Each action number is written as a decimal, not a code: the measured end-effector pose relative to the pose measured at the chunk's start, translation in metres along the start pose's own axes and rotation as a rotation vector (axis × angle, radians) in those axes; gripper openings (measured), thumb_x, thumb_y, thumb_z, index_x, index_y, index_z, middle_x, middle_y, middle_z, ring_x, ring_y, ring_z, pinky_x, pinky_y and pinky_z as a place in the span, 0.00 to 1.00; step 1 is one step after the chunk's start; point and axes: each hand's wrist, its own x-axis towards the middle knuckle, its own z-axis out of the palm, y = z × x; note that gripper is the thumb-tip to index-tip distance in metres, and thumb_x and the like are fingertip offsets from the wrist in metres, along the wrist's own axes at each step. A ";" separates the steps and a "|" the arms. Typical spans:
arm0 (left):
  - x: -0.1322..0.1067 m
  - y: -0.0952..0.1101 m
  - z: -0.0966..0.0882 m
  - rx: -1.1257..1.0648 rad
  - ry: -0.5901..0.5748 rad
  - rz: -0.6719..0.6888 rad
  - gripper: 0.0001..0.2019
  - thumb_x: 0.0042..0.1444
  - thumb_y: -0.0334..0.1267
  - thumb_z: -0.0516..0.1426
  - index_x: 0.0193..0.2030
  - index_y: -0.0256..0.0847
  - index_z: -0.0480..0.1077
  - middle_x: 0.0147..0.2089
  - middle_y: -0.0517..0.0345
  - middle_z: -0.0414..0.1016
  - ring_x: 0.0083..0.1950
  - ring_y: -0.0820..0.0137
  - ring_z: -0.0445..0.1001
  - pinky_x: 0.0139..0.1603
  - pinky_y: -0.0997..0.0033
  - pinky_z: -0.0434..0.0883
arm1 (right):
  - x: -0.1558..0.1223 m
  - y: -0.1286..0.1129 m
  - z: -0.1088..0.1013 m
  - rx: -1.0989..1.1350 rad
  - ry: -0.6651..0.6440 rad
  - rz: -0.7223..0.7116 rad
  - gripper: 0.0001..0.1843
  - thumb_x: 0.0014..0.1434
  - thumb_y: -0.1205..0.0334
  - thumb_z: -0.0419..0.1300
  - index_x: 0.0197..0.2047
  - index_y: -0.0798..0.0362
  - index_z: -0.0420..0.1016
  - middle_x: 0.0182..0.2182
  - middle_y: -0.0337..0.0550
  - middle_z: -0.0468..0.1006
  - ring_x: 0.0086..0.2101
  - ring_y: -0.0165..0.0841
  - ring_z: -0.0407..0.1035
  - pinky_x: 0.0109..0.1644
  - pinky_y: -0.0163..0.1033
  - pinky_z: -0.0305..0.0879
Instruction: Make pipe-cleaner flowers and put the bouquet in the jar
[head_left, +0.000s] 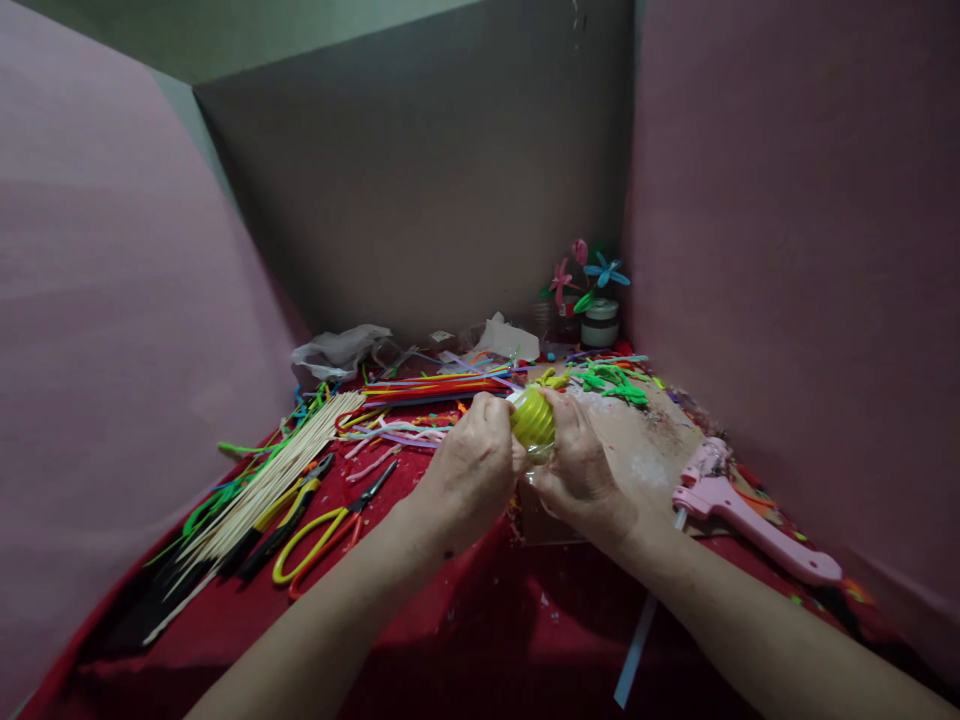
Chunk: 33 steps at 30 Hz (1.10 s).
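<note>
Both my hands meet over the middle of the red-covered table [487, 640]. Between them sits a yellow ribbed ball-shaped object [533, 418] wound from fuzzy wire. My left hand [471, 470] is closed, its fingers curled against the left side of the yellow object. On its right side, my right hand [576, 468] wraps round it from below. Something pale or clear shows just under the yellow object, too small to name.
A bundle of wooden skewers [262, 485], pliers [289, 515] and yellow-handled scissors [330, 528] lie at left. Coloured pipe cleaners [435, 388] spread behind. A pink glue gun [742, 520] lies at right. Pipe-cleaner flowers [589, 275] stand in the back corner. Cardboard walls enclose the table.
</note>
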 end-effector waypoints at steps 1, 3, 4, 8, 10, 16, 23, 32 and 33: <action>0.000 -0.002 -0.001 -0.015 -0.010 0.011 0.03 0.55 0.29 0.48 0.35 0.36 0.61 0.35 0.51 0.67 0.34 0.69 0.68 0.35 0.68 0.69 | 0.000 0.001 0.000 -0.001 -0.003 -0.004 0.31 0.49 0.62 0.56 0.55 0.56 0.53 0.44 0.54 0.67 0.45 0.47 0.64 0.50 0.56 0.62; 0.000 -0.005 -0.004 -0.032 -0.059 0.036 0.03 0.56 0.29 0.48 0.35 0.37 0.62 0.34 0.53 0.68 0.34 0.70 0.69 0.35 0.70 0.68 | -0.001 0.002 0.000 -0.015 -0.005 -0.030 0.32 0.48 0.62 0.57 0.56 0.56 0.53 0.45 0.55 0.67 0.46 0.47 0.63 0.50 0.56 0.62; 0.000 -0.006 -0.005 -0.030 -0.084 0.042 0.03 0.55 0.29 0.48 0.34 0.37 0.62 0.34 0.53 0.68 0.34 0.70 0.69 0.35 0.70 0.67 | -0.002 0.002 0.000 -0.025 -0.002 -0.047 0.32 0.49 0.62 0.58 0.57 0.56 0.52 0.46 0.55 0.67 0.46 0.48 0.63 0.50 0.56 0.62; -0.002 -0.002 -0.006 0.017 -0.079 -0.009 0.04 0.53 0.29 0.49 0.34 0.36 0.63 0.34 0.52 0.69 0.33 0.69 0.69 0.33 0.70 0.66 | -0.002 0.003 0.003 -0.034 0.021 -0.081 0.33 0.50 0.63 0.58 0.57 0.56 0.52 0.45 0.56 0.68 0.46 0.48 0.64 0.49 0.56 0.63; -0.002 0.000 -0.004 0.032 -0.060 -0.047 0.04 0.53 0.29 0.48 0.34 0.35 0.63 0.33 0.51 0.68 0.31 0.68 0.68 0.32 0.70 0.65 | -0.003 0.003 0.005 -0.016 0.027 -0.072 0.32 0.50 0.63 0.58 0.57 0.56 0.52 0.44 0.55 0.68 0.46 0.47 0.64 0.48 0.55 0.64; 0.011 -0.024 -0.009 -0.094 0.152 -0.296 0.05 0.49 0.29 0.48 0.29 0.37 0.63 0.26 0.56 0.66 0.28 0.70 0.66 0.30 0.70 0.65 | -0.005 -0.006 0.005 0.022 0.118 -0.133 0.33 0.50 0.59 0.62 0.56 0.55 0.53 0.46 0.55 0.68 0.46 0.45 0.65 0.49 0.53 0.65; 0.012 -0.059 -0.030 -0.928 0.327 -0.554 0.07 0.48 0.37 0.51 0.35 0.38 0.63 0.25 0.61 0.70 0.24 0.71 0.70 0.29 0.69 0.70 | 0.006 -0.008 -0.002 0.389 0.162 0.310 0.33 0.43 0.56 0.67 0.50 0.52 0.59 0.42 0.48 0.71 0.41 0.39 0.69 0.46 0.46 0.68; -0.015 -0.035 0.017 -0.323 0.076 -0.090 0.05 0.56 0.32 0.47 0.33 0.37 0.63 0.33 0.55 0.67 0.35 0.70 0.68 0.38 0.67 0.69 | 0.022 0.009 -0.019 0.749 0.294 0.540 0.32 0.39 0.59 0.70 0.47 0.51 0.61 0.40 0.43 0.72 0.39 0.35 0.70 0.46 0.43 0.67; -0.017 -0.031 0.027 -0.255 0.068 0.002 0.06 0.56 0.29 0.46 0.33 0.37 0.62 0.35 0.54 0.66 0.36 0.70 0.67 0.39 0.67 0.69 | 0.022 0.010 -0.018 0.777 0.282 0.531 0.32 0.40 0.59 0.69 0.47 0.51 0.61 0.40 0.43 0.72 0.39 0.35 0.70 0.47 0.43 0.67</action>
